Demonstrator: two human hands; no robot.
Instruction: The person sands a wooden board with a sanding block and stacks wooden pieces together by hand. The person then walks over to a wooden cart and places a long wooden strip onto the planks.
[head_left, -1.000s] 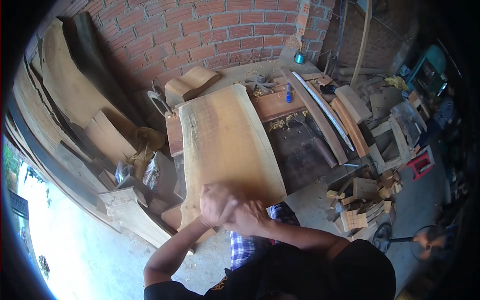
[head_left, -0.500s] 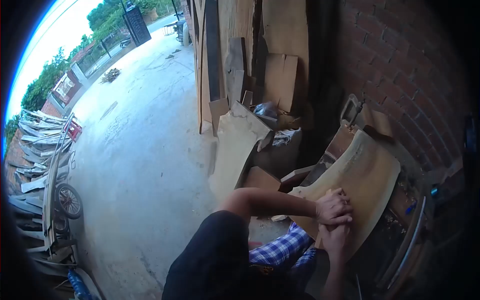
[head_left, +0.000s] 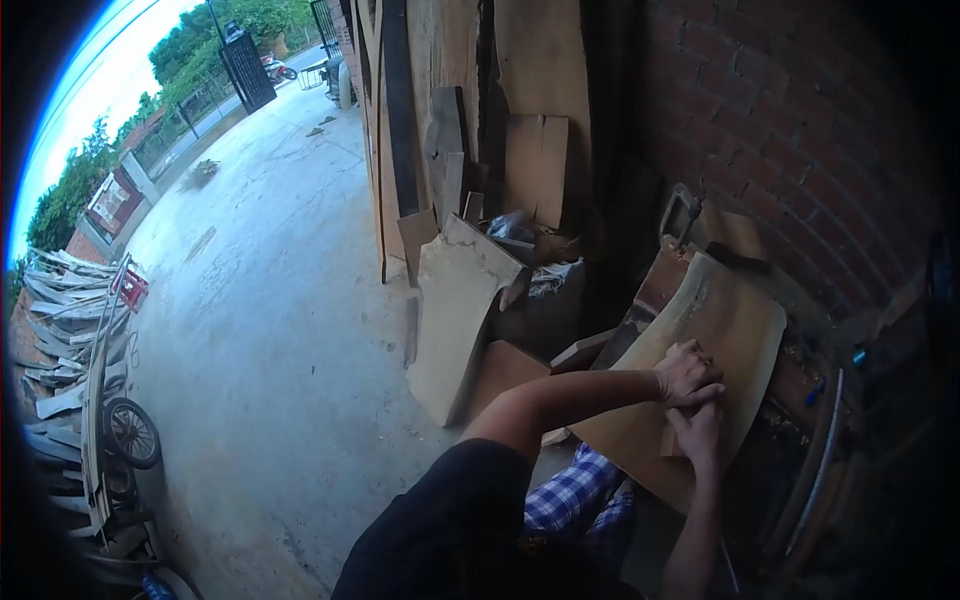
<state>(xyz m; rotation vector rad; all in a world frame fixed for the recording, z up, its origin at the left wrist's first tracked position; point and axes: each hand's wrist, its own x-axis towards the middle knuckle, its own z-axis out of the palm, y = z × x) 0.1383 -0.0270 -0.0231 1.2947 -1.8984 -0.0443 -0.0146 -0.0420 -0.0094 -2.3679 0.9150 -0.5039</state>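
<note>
A curved, pale-brown wooden slab (head_left: 640,435) lies tilted on the bench below me. Over its middle, my left hand (head_left: 690,372) and my right hand (head_left: 697,430) are together, fingers closed, the left just beyond the right. Both grip a narrow wooden block (head_left: 672,440) pressed against the slab's face. Most of this block is hidden by my hands, so its exact kind does not show. My left arm reaches across from the left in a black sleeve.
A brick wall (head_left: 790,130) rises behind the bench. Tall planks (head_left: 540,60) lean at the back, with a pale wooden offcut (head_left: 450,310) before them. A clamp (head_left: 682,215) stands beyond the slab. Split wood (head_left: 65,345) and a wheel (head_left: 131,433) lie left of the concrete floor (head_left: 270,330).
Both hands, with the wooden block, have moved right and farther away across the slab. The view has shifted slightly.
</note>
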